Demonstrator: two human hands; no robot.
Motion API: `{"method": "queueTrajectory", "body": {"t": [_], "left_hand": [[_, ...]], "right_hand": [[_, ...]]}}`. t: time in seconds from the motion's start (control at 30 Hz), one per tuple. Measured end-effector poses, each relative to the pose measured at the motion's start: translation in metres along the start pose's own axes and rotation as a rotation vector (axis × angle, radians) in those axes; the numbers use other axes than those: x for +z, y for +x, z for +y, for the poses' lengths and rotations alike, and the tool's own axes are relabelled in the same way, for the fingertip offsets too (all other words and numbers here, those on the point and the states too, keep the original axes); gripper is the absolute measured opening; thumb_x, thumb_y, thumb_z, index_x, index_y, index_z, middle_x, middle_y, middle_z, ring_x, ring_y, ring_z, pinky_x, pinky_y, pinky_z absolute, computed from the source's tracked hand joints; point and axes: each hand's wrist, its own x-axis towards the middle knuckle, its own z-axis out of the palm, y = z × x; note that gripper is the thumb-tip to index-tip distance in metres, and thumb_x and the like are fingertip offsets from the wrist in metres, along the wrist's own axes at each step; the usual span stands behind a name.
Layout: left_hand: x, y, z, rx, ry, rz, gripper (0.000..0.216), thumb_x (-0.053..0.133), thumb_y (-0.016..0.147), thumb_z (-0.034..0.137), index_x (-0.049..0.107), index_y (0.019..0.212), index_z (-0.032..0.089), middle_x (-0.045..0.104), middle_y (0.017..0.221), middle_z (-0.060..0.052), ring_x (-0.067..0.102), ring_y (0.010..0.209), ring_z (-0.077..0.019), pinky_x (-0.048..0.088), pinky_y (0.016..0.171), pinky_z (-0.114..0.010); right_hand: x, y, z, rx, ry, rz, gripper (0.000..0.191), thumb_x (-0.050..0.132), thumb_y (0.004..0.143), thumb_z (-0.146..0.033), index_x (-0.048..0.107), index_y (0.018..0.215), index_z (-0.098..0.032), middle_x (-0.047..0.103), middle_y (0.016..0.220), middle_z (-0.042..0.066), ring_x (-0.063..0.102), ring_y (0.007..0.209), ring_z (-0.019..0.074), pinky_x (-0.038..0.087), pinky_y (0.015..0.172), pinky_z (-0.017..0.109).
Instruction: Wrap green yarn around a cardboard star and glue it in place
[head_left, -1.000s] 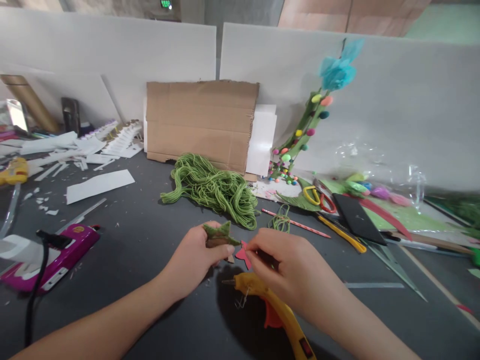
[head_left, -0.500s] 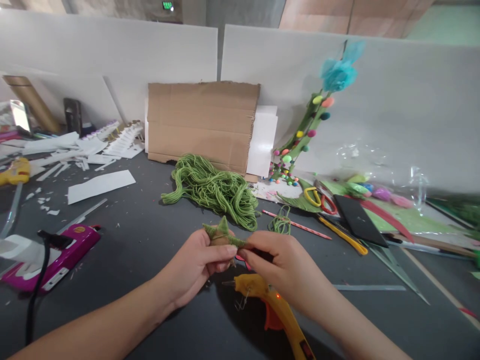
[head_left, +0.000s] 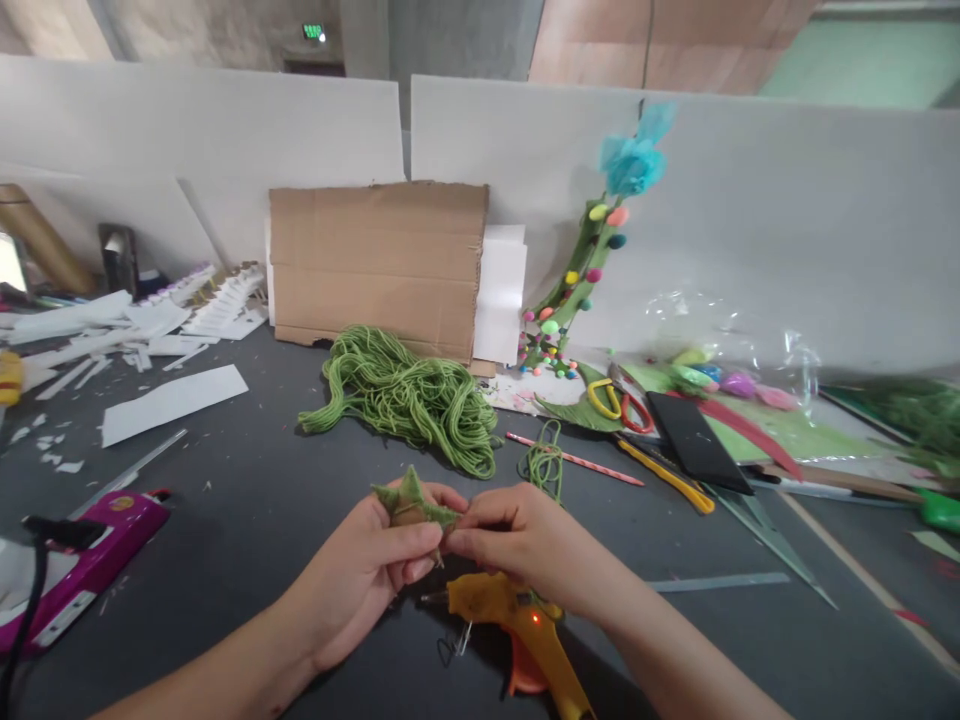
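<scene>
My left hand [head_left: 367, 560] is closed on a small cardboard star [head_left: 409, 512] whose points are wrapped in green yarn. Thumb and fingers of my right hand [head_left: 517, 535] pinch at the star's right point; whether they grip yarn or the point itself is hidden by the fingers. Below the hands lies a yellow glue gun [head_left: 487, 598] with a red light on and an orange trigger. A large bundle of green yarn [head_left: 405, 400] rests beyond the star, and a small loose coil of green yarn [head_left: 544, 462] sits just past my right hand.
A cardboard sheet [head_left: 375, 270] leans at the back. Scissors [head_left: 622, 405], a yellow cutter [head_left: 667, 475], a pencil [head_left: 592, 463] and a black flat case [head_left: 697, 440] lie right. A magenta power strip [head_left: 97, 565] and paper scraps [head_left: 176, 403] are left. A pompom-decorated moon [head_left: 581, 275] stands behind.
The view has shifted a little, so most things appear further left and lower. My right fingers have closed in nearer the star. My left hand keeps its hold.
</scene>
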Motion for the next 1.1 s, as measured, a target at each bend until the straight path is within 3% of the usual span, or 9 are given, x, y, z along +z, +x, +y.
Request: {"method": "queueTrajectory", "body": {"t": [0.17, 0.27, 0.5, 0.6, 0.67, 0.73, 0.8, 0.9, 1.1], "left_hand": [[0.003, 0.000, 0.005, -0.052, -0.080, 0.010, 0.012, 0.074, 0.065, 0.017, 0.064, 0.070, 0.015, 0.061, 0.070, -0.003, 0.039, 0.049, -0.0038, 0.031, 0.049, -0.016], [0.000, 0.002, 0.010, -0.062, -0.126, 0.077, 0.013, 0.075, 0.065, 0.018, 0.063, 0.069, 0.015, 0.058, 0.065, 0.000, 0.039, 0.049, -0.0035, 0.031, 0.050, -0.015], [-0.010, 0.016, 0.010, -0.074, -0.188, 0.194, 0.017, 0.076, 0.064, 0.019, 0.059, 0.066, 0.015, 0.054, 0.065, 0.002, 0.035, 0.047, -0.0028, 0.029, 0.048, -0.015], [-0.009, 0.018, 0.006, -0.080, -0.149, 0.240, 0.019, 0.078, 0.062, 0.020, 0.061, 0.066, 0.013, 0.055, 0.065, 0.002, 0.034, 0.047, -0.0029, 0.030, 0.048, -0.016], [-0.007, 0.018, 0.005, -0.095, -0.103, 0.259, 0.018, 0.077, 0.063, 0.021, 0.063, 0.066, 0.012, 0.055, 0.063, 0.001, 0.035, 0.048, -0.0034, 0.033, 0.051, -0.017], [-0.004, 0.018, 0.003, -0.102, -0.055, 0.241, 0.017, 0.076, 0.064, 0.022, 0.064, 0.067, 0.011, 0.055, 0.061, 0.001, 0.035, 0.048, -0.0041, 0.034, 0.054, -0.018], [-0.002, 0.016, 0.001, -0.082, -0.007, 0.203, 0.016, 0.075, 0.066, 0.022, 0.065, 0.067, 0.010, 0.054, 0.059, 0.001, 0.034, 0.049, -0.0046, 0.033, 0.053, -0.018], [0.001, 0.014, -0.002, -0.027, 0.046, 0.165, 0.014, 0.074, 0.067, 0.022, 0.066, 0.066, 0.011, 0.051, 0.057, 0.002, 0.033, 0.049, -0.0050, 0.032, 0.052, -0.018], [0.007, 0.005, -0.003, 0.062, 0.074, 0.130, 0.009, 0.071, 0.070, 0.020, 0.067, 0.069, 0.013, 0.051, 0.054, 0.003, 0.038, 0.051, -0.0061, 0.035, 0.053, -0.017]], "right_hand": [[-0.006, 0.002, 0.008, -0.062, -0.067, -0.017, 0.021, 0.055, 0.081, -0.023, 0.066, 0.064, -0.015, 0.044, 0.056, -0.006, 0.038, 0.055, 0.0077, 0.029, 0.050, 0.019], [-0.028, -0.001, 0.009, -0.024, -0.229, -0.098, 0.018, 0.055, 0.081, -0.027, 0.069, 0.074, -0.018, 0.055, 0.060, -0.004, 0.045, 0.054, 0.0087, 0.033, 0.051, 0.019], [-0.118, -0.021, 0.039, 0.253, -0.780, 0.233, 0.025, 0.047, 0.084, -0.033, 0.068, 0.088, -0.021, 0.065, 0.071, 0.004, 0.057, 0.061, 0.0170, 0.038, 0.056, 0.028], [-0.132, -0.032, 0.051, 0.320, -0.875, 0.257, 0.030, 0.065, 0.064, -0.018, 0.068, 0.094, -0.016, 0.065, 0.085, 0.012, 0.059, 0.081, 0.0280, 0.042, 0.071, 0.039], [-0.123, -0.035, 0.044, 0.249, -0.849, 0.214, 0.049, 0.072, 0.053, -0.014, 0.066, 0.101, -0.020, 0.062, 0.103, 0.010, 0.054, 0.097, 0.0300, 0.039, 0.085, 0.041], [-0.103, -0.032, 0.027, 0.059, -0.695, 0.190, 0.046, 0.066, 0.066, -0.020, 0.060, 0.111, -0.025, 0.056, 0.118, 0.006, 0.049, 0.108, 0.0246, 0.035, 0.093, 0.036], [-0.076, -0.024, 0.008, -0.076, -0.459, 0.219, 0.026, 0.056, 0.076, -0.019, 0.063, 0.100, -0.023, 0.061, 0.106, 0.005, 0.052, 0.103, 0.0210, 0.036, 0.092, 0.034], [-0.038, -0.011, -0.008, -0.097, -0.076, 0.216, 0.015, 0.057, 0.071, -0.013, 0.064, 0.082, -0.020, 0.063, 0.090, 0.004, 0.056, 0.091, 0.0199, 0.041, 0.082, 0.033], [0.010, 0.000, 0.001, -0.076, 0.182, 0.169, 0.060, 0.045, 0.057, 0.005, 0.045, 0.112, -0.021, 0.062, 0.102, 0.003, 0.060, 0.091, 0.0140, 0.047, 0.069, 0.023]]}}
